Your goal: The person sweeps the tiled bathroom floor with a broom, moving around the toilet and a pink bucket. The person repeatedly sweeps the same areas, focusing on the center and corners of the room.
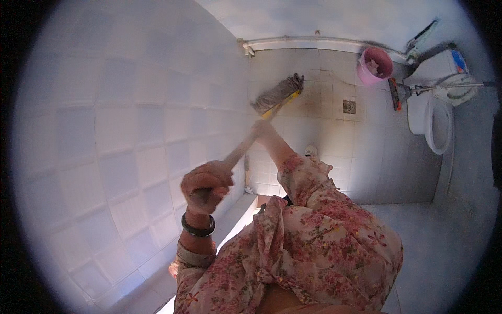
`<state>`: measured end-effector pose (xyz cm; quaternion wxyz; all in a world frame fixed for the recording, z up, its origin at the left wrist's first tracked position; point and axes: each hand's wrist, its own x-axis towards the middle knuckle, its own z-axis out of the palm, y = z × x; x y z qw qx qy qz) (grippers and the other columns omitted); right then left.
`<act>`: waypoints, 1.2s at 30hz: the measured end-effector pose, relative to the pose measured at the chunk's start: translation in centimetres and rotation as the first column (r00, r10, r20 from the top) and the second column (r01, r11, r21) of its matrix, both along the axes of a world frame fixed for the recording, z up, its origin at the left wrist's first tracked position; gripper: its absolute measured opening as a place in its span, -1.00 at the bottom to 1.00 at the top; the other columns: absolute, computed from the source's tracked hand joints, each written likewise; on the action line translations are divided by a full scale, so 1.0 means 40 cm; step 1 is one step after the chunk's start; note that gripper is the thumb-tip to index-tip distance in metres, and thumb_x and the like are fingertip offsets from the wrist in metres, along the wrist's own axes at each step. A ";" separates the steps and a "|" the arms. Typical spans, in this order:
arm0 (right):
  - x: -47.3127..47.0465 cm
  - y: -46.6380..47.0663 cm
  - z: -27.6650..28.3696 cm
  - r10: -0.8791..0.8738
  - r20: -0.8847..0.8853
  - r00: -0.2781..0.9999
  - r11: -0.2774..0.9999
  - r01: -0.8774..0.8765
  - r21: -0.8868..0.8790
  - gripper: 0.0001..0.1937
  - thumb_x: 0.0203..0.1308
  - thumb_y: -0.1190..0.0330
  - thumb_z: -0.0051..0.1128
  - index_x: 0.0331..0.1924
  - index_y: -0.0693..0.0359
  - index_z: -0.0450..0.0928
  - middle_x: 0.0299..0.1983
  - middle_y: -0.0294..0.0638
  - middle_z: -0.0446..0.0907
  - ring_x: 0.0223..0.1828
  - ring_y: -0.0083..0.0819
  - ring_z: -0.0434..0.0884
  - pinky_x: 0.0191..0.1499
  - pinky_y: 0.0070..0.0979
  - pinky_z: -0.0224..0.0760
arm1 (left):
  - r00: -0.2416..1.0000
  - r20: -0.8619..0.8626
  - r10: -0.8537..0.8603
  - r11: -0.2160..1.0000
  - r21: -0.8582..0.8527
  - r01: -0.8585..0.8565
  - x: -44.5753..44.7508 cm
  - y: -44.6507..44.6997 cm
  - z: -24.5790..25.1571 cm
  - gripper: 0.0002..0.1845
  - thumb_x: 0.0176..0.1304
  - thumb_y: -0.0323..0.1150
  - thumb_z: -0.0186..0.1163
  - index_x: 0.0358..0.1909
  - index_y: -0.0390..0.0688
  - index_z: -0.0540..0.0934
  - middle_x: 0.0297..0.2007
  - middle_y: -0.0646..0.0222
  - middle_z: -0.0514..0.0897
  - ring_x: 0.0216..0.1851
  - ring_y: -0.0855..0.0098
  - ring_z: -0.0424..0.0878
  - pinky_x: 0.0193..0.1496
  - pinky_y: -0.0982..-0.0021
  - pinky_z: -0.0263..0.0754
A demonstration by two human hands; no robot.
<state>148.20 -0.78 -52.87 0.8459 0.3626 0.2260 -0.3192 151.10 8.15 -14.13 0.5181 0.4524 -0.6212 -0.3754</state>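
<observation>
My left hand, with a dark bangle at the wrist, is closed around the upper part of a mop's pole. Lower down the same pole, my right hand grips it near the mop head. Grey, shaggy mop strands lie on the tiled floor, held in a yellow clamp. The mop head is close to the left wall, and the floor tiles beside it look brownish and stained. Both hands and the pole are somewhat blurred.
A square floor drain lies right of the mop. Farther right are a pink bucket, a second mop with a metal pole and a white toilet. White pipes run along the far wall. Below my right arm, one shoe shows.
</observation>
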 end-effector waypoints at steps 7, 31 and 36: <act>0.021 -0.023 0.035 0.085 -0.081 0.993 0.995 -0.081 0.056 -0.83 0.13 0.52 -0.16 -0.53 0.17 0.15 -0.64 -0.25 0.19 -0.68 -0.42 0.25 -0.60 -0.45 0.28 | 0.978 -0.109 0.175 0.982 -0.056 -0.182 0.040 -0.013 0.010 -0.72 0.21 -0.25 0.18 -0.57 -0.15 0.41 -0.71 0.40 0.41 -0.68 0.41 0.33 -0.50 0.31 0.24; -0.131 -0.090 -0.004 0.061 -0.165 0.984 0.996 -0.051 0.067 -0.88 0.25 0.42 -0.21 -0.35 0.30 0.22 -0.46 -0.05 0.33 -0.50 -0.20 0.39 -0.33 -0.12 0.44 | 0.844 -0.350 0.407 0.913 0.140 -0.382 0.096 -0.065 -0.057 -0.68 0.29 -0.35 -0.01 -0.66 -0.09 0.27 -0.72 0.42 0.30 -0.62 0.42 0.27 -0.30 0.19 0.36; -0.154 -0.102 -0.035 0.016 -0.232 0.972 0.999 -0.008 0.035 -0.88 0.24 0.41 -0.17 -0.30 0.32 0.24 -0.42 -0.03 0.36 -0.46 -0.17 0.43 -0.30 -0.09 0.46 | 0.812 -0.393 0.433 0.901 0.209 -0.379 0.148 -0.073 -0.122 -0.72 0.28 -0.39 0.00 -0.63 -0.11 0.29 -0.70 0.40 0.34 -0.58 0.39 0.32 -0.25 0.18 0.35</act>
